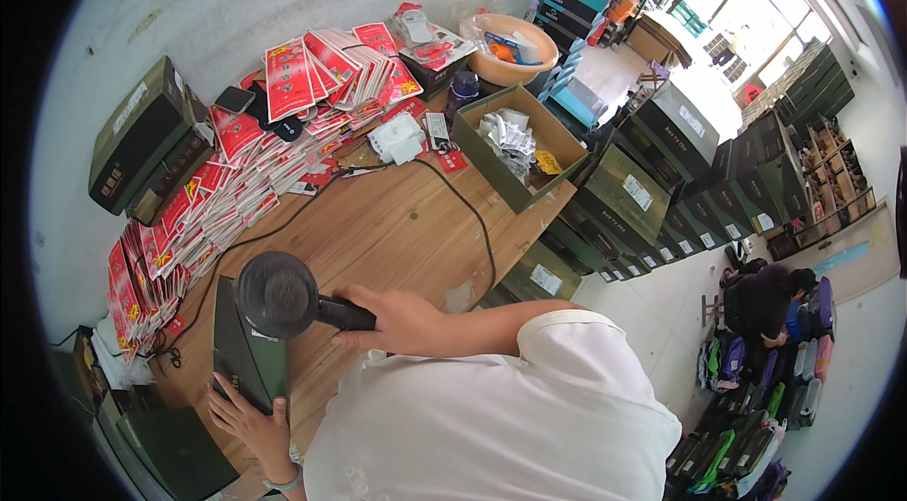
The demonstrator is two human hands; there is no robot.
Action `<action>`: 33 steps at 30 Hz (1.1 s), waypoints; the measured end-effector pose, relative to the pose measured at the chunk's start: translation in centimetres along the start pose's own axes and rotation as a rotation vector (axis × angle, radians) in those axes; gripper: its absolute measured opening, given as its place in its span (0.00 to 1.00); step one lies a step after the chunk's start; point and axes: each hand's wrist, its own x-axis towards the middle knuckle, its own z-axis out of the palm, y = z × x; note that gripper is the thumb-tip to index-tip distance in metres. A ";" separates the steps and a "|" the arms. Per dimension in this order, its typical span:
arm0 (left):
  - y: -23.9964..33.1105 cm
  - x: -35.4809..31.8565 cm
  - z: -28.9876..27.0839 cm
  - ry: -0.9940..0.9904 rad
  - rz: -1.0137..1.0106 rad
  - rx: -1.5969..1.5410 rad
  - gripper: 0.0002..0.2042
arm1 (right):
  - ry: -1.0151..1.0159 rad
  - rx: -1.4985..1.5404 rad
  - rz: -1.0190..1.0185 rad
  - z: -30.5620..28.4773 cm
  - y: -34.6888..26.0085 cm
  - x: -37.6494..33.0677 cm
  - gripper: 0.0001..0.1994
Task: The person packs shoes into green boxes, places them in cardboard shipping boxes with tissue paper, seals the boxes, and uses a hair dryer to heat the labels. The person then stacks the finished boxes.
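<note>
My right hand (402, 320) is wrapped round the handle of a black hair dryer (276, 295), whose round rear end faces up. The dryer hangs over the far part of a dark green shoe box (255, 361) at the table's left edge and hides some of it. Across the near end of that box lies my left hand (248, 421), with the fingers on its left side and the thumb on its right. A black cord (480, 218) curves over the wooden table (378, 237) and passes out of sight near my right arm.
Red printed packets (236, 189) are heaped along the wall, beside stacked green boxes (142, 137). An open box (520, 147) holds silvery packets; a peach basin (510, 48) stands behind it. Shoe boxes (624, 189) line the right. Farther off, a person (765, 303) bends over bagged goods.
</note>
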 end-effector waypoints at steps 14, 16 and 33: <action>-0.4 -0.1 0.1 -0.010 0.002 -0.004 0.52 | -0.040 -0.064 0.039 -1.3 0.8 -2.4 0.28; -0.4 0.1 0.1 -0.021 0.003 -0.012 0.52 | -0.101 0.058 0.087 -2.3 0.3 -2.5 0.27; -0.2 0.4 -0.1 -0.006 0.017 -0.037 0.52 | 0.015 -0.004 0.024 -2.4 -0.4 -1.4 0.26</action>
